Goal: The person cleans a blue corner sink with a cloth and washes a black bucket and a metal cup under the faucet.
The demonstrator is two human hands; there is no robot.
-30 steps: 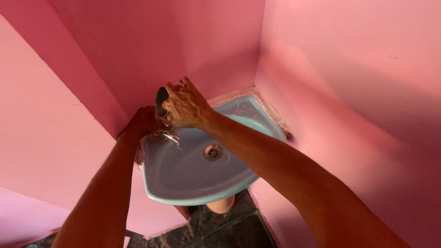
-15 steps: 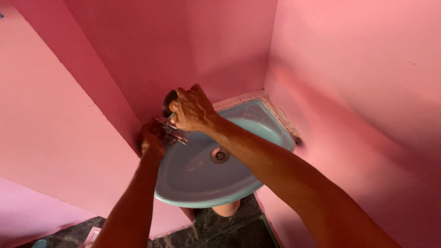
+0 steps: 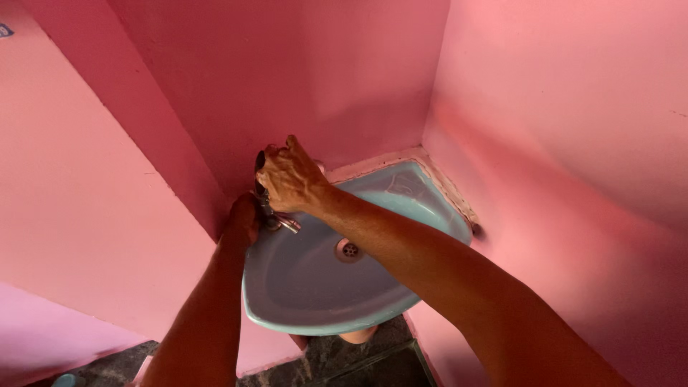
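A pale blue corner sink (image 3: 315, 287) hangs between pink walls, with a metal drain (image 3: 349, 249) in its basin. A chrome tap (image 3: 285, 223) stands at the sink's left rear edge. My right hand (image 3: 290, 179) is closed over the top of the tap, on a dark part I cannot make out. My left hand (image 3: 242, 221) grips the tap's base at the sink rim, right beside the wall corner. Most of the tap is hidden by both hands.
Pink walls (image 3: 559, 129) close in on the left, back and right. A projecting wall corner (image 3: 215, 215) sits just left of the tap. Dark stone floor (image 3: 344, 362) shows below the sink, with a pinkish pipe under the basin (image 3: 356, 335).
The view has shifted, so the sink sits further right and lower. My left hand has slid tighter against the tap's base. My right hand stays on top of the tap.
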